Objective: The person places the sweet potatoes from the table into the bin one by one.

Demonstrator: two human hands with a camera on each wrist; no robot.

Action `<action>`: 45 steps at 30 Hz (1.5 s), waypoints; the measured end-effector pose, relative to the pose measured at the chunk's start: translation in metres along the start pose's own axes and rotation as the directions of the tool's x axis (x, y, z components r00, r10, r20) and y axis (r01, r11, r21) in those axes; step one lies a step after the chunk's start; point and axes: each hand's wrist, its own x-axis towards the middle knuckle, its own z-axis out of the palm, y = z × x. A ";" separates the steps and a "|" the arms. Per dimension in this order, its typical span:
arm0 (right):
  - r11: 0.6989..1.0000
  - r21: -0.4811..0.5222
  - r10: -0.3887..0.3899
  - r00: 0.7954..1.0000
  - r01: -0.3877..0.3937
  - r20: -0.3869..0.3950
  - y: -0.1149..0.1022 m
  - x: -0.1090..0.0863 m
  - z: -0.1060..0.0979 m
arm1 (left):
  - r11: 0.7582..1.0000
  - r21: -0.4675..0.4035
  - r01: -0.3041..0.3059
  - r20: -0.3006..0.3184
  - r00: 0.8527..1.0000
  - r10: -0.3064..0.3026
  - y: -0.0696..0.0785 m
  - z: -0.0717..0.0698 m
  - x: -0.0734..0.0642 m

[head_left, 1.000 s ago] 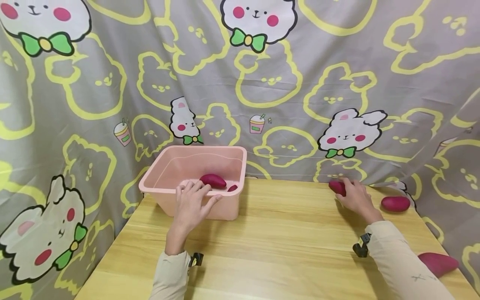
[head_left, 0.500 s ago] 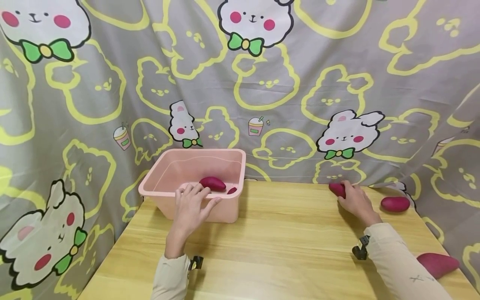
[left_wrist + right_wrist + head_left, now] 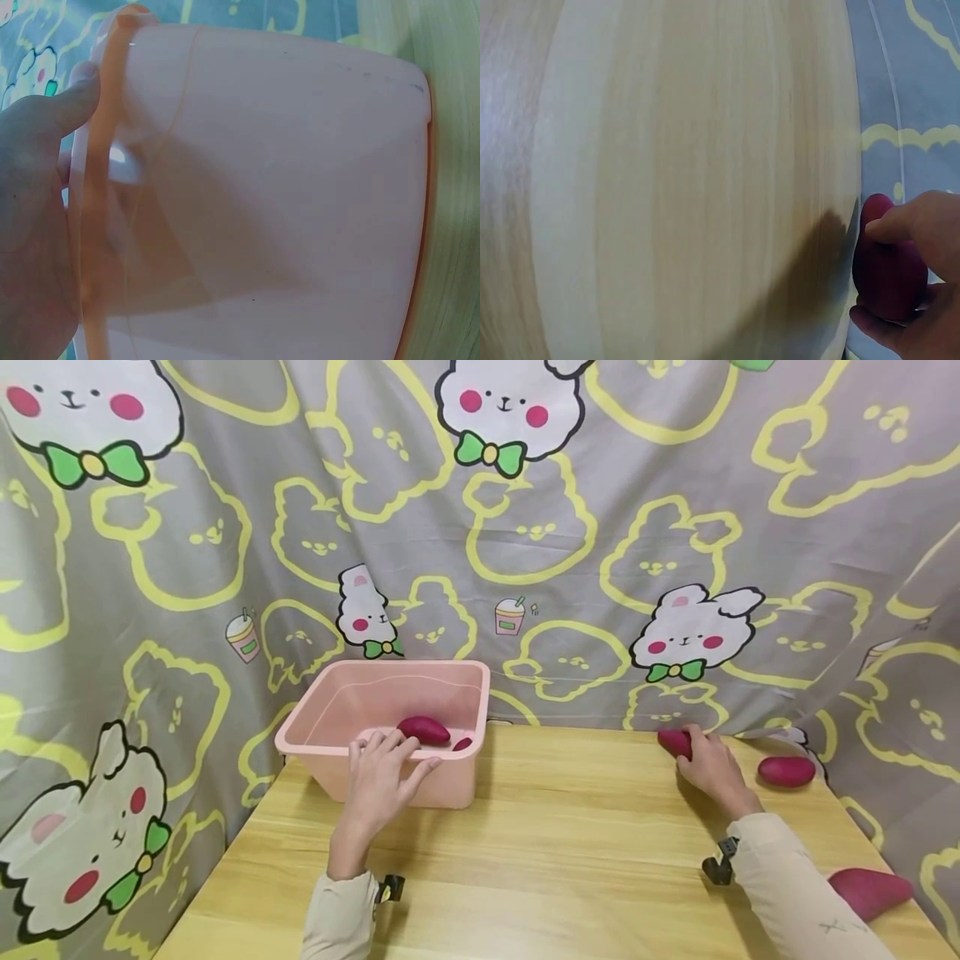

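Observation:
A pink plastic bin [image 3: 442, 781] stands at the back left of the table. My left hand [image 3: 381, 775] grips its near rim, fingers over the edge and thumb [image 3: 79, 97] on the outer side. Inside the bin lies a red-purple sweet potato [image 3: 423, 730], with a small part of another [image 3: 462, 744] showing beside it. At the table's back edge my right hand [image 3: 711, 768] holds a sweet potato [image 3: 673, 742]. The right wrist view shows this sweet potato [image 3: 885, 281] between thumb and fingers, partly covered by the hand.
One more sweet potato [image 3: 786, 771] lies right of my right hand, near the back corner. Another [image 3: 870, 893] is at the right edge, partly behind my right sleeve [image 3: 795, 885]. A grey patterned curtain [image 3: 555, 610] hangs behind and beside the wooden table [image 3: 540, 860].
The right hand's fingers have settled more closely around the sweet potato at the back edge. The left hand stays on the bin's rim. The head view has shifted slightly.

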 end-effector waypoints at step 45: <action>0.980 0.196 0.029 0.957 0.030 -0.290 -0.021 -0.019 -0.009 | 1.000 0.012 -0.028 -0.032 0.999 0.028 -0.002 0.002 0.000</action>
